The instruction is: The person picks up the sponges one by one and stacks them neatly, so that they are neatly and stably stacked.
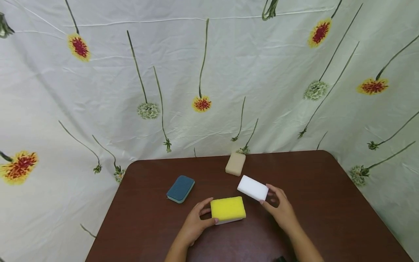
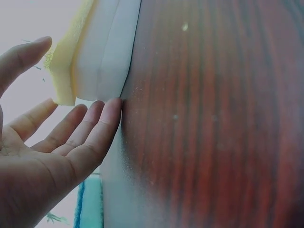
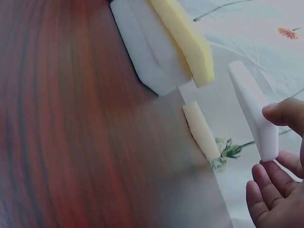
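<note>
One white block (image 1: 252, 187) between right fingertips (image 3: 288, 160)

No readable text, labels, brands, numbers or signs anywhere.

Left hand (image 1: 195, 222), right hand (image 1: 281, 211) bare; forearms (image 1: 177, 249) bare; fingers (image 2: 97, 137) slender, round-ended.

On the table (image 1: 147, 236), behind the front block (image 1: 228, 208), a sponge (image 1: 180, 188) is placed leftward and another block (image 1: 235, 164) farther back.
</note>
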